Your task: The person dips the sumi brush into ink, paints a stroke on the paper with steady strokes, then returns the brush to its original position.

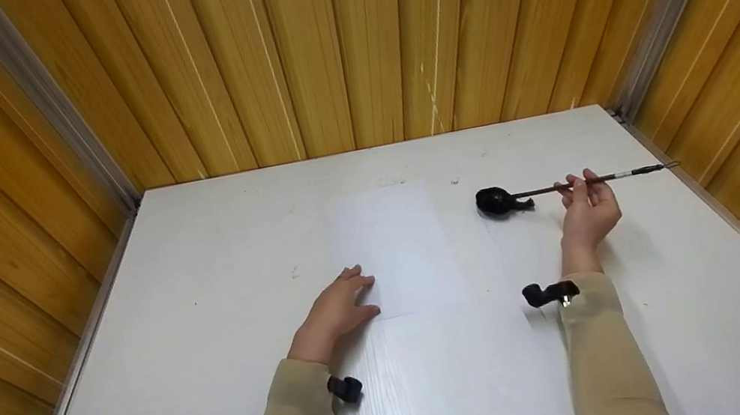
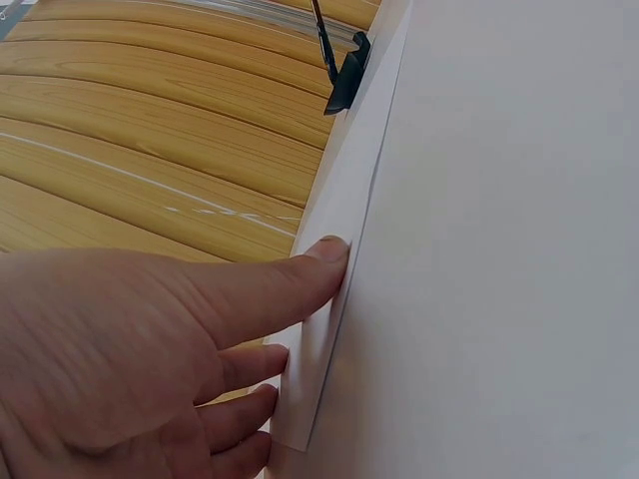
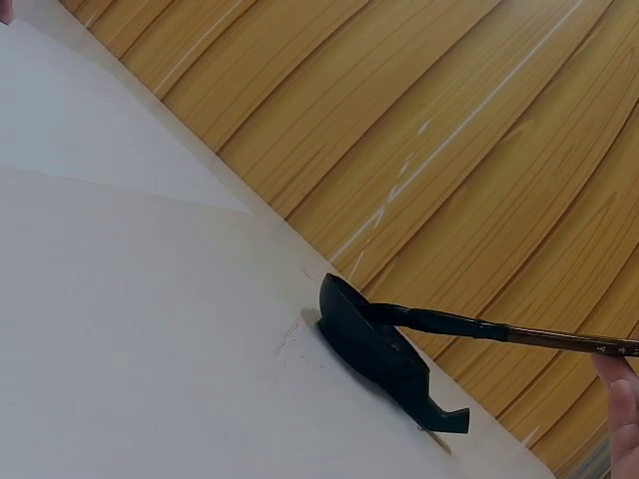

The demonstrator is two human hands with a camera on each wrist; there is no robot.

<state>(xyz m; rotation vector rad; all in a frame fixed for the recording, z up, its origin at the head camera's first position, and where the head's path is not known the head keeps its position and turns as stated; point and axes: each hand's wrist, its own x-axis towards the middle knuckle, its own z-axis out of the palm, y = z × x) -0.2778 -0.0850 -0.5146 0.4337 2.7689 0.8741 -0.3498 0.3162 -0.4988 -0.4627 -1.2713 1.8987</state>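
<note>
In the head view my right hand pinches a writing brush by its dark shaft, between thumb and fingers. The brush lies nearly level, its hanging loop pointing right. Its head reaches into a small black ink dish with a spout-like end, and the bristles are hidden inside. A sheet of white paper lies flat to the left of the dish. My left hand rests at the sheet's lower left edge, fingers extended. Seen from the left wrist, its thumb touches the paper.
The white table carries small dark marks near its back. Wood-patterned panels stand behind it and on both sides, with grey metal strips in the corners. Black wrist cameras sit on both sleeves.
</note>
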